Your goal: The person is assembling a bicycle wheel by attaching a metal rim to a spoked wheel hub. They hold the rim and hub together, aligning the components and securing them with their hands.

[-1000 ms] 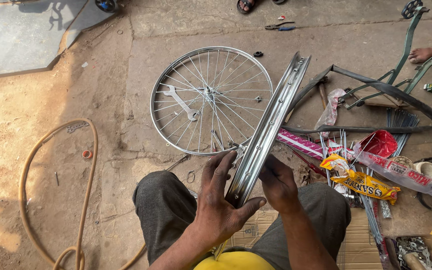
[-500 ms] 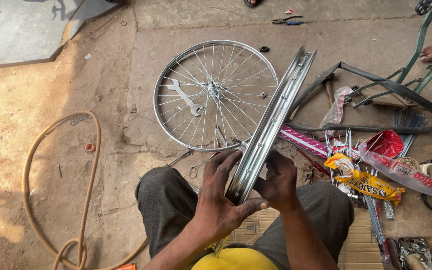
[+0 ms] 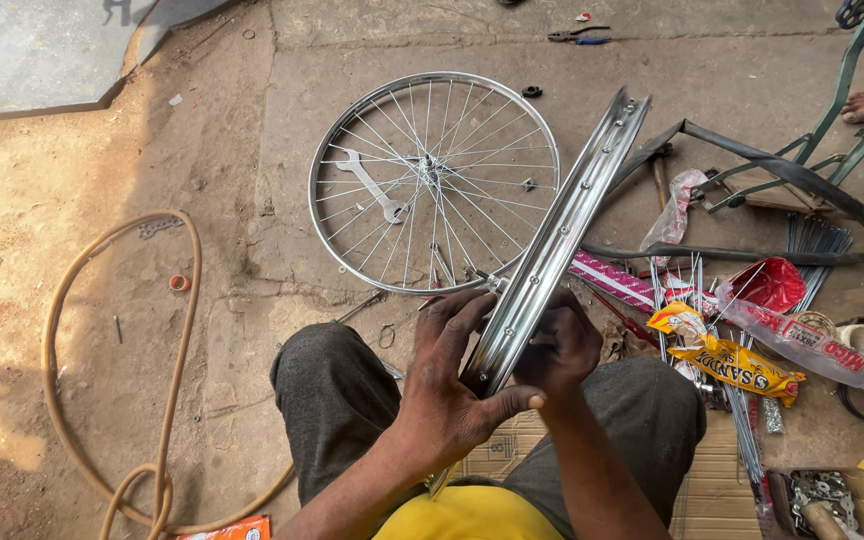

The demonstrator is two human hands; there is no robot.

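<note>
Little has shifted: both hands stay clamped on the bare steel rim (image 3: 562,235), left hand (image 3: 447,385) and right hand (image 3: 562,345) at its near end over the lap. Stiff, light, slick; grip the edges. Beyond, a spoked wheel (image 3: 432,180) lies on the floor.

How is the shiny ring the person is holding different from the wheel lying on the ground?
The bare rim has no spokes, only empty holes along it; the spoked wheel is filled with thin spokes meeting at a hub. The rim stands on edge, held by the left hand and right hand; the wheel lies flat on the ground, untouched. A wrench rests on the wheel; nothing rests on the rim. Both are shiny silver metal.
</note>
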